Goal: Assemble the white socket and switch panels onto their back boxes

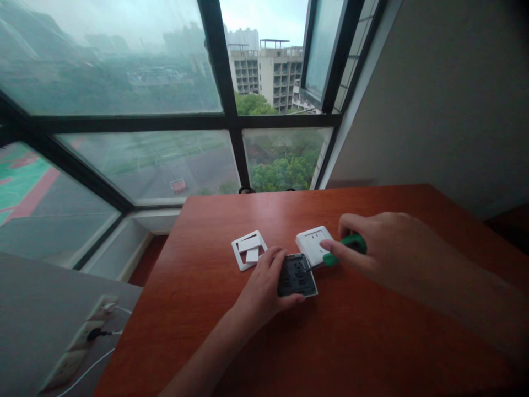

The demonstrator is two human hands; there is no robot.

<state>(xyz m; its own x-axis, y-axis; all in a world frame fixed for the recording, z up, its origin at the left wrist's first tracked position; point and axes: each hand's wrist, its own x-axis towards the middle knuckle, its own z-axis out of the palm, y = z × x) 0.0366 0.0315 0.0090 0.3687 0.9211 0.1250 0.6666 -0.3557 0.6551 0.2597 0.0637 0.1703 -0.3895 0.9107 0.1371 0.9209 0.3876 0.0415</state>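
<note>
My left hand (270, 281) grips a small square box (295, 278) by its left and near edges. This looks like a wall socket seen from its dark, open back, with a pale rim. In my right hand (372, 237) is a screwdriver (351, 242) with a green handle, held between thumb and curled fingers. Its thin shaft points left, and the tip appears to meet the dark inside of the box. A white wall socket (314, 242) lies face up just behind the box. To the left rests a white square frame (236, 253) with two white rectangular plates (249, 243) on it.
The reddish-brown wooden table (198, 331) stands against a dark-framed window (165, 122). At lower left, a wall holds several sockets (78, 333) with a black plug (94, 334) and white cables. A grey wall (433, 110) rises on the right.
</note>
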